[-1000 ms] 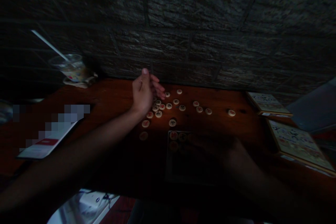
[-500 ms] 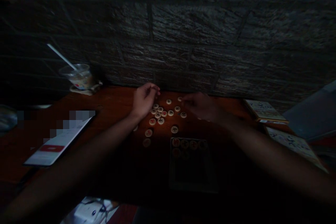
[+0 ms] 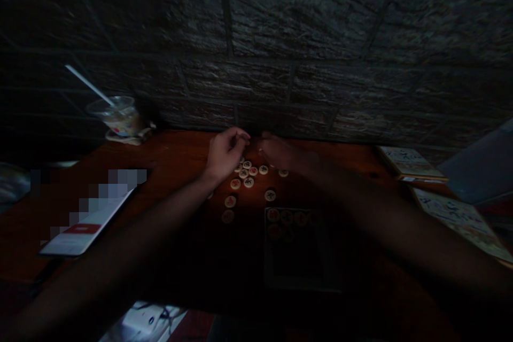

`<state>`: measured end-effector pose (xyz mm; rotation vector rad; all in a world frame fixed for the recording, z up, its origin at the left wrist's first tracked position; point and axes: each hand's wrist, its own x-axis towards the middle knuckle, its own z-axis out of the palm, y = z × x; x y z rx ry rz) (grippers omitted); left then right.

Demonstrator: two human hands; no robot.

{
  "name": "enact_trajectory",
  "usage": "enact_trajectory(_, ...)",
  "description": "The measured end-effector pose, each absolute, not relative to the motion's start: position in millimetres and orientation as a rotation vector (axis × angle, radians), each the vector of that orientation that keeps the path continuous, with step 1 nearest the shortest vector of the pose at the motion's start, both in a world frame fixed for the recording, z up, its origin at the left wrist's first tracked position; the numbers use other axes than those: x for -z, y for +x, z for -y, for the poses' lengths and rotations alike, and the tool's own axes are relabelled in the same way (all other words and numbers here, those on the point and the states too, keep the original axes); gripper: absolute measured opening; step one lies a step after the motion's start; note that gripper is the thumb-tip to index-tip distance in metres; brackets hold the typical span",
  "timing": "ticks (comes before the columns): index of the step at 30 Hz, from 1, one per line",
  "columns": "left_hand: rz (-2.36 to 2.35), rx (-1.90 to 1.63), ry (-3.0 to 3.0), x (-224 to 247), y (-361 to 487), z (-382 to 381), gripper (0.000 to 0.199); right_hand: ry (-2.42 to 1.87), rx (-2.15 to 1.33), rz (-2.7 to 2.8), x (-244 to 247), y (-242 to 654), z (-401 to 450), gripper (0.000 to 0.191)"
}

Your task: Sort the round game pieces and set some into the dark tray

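My left hand (image 3: 227, 152) is curled with thumb and fingertips drawn together beside a cluster of round xiangqi pieces (image 3: 243, 173). What it may hold is hidden. Facing it across a small gap is my right hand (image 3: 276, 150), its fingers bent and closed, low over the far side of the pieces. The pale edge of one piece shows at its fingers; whether it is held I cannot tell. The pieces are pale discs with red or black characters. In front lies a dark open box (image 3: 296, 256) with several pieces along its far end.
A plastic cup with a straw (image 3: 124, 116) stands at the far left against the stone wall (image 3: 260, 85). A phone (image 3: 76, 238) lies on the left of the wooden table (image 3: 176, 152). Two flat printed boxes, one (image 3: 411, 163) behind the other (image 3: 457, 219), are at the right.
My right hand has moved left toward my left hand and now covers some of the far pieces. My left hand stays almost in place. The view has shifted slightly.
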<state>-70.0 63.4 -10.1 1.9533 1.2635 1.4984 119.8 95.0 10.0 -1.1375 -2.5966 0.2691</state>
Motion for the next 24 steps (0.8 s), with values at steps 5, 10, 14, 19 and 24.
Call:
enact_trajectory(5,-1.189,-1.480,1.888,12,-61,-59,0.017,-1.177,-0.376,2.390,-30,157,-56,0.020)
enact_trajectory(10,-1.007,-1.375,1.841,9,-38,-39,0.011,-1.126,-1.101,1.604,-23,182,-14,0.026)
enact_trajectory(14,-0.923,-1.254,1.834,5,-24,-19,0.015,-0.959,-1.386,1.270,3,182,-5,0.029)
enact_trajectory(19,-0.840,-1.142,1.743,4,-20,-9,0.017,-0.833,-1.547,1.135,20,180,-5,0.029)
enact_trajectory(24,-0.896,-1.128,1.760,5,-21,-9,0.012,-0.903,-1.468,1.218,22,181,-3,0.028)
